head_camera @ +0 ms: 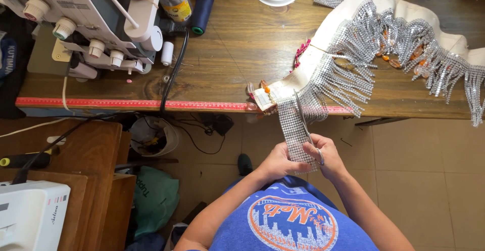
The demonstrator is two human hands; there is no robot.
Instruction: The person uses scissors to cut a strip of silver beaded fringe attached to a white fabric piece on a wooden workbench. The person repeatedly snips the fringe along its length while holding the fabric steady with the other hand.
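Note:
A wide strip of silver rhinestone mesh [293, 127] hangs off the table's front edge. My left hand [275, 162] grips its lower end from the left. In my right hand [327, 156] I hold silver scissors [303, 121], whose blades point up along the strip's right side. Above, a cream fabric piece [353, 13] trimmed with silver rhinestone fringe [353, 54] lies on the wooden table [237, 49].
A white overlock machine [86, 18] stands at the table's left, with a blue thread cone [202, 9] and a black cable beside it. A red measuring tape [126, 103] runs along the table's edge. A second white machine [30, 215] sits at lower left.

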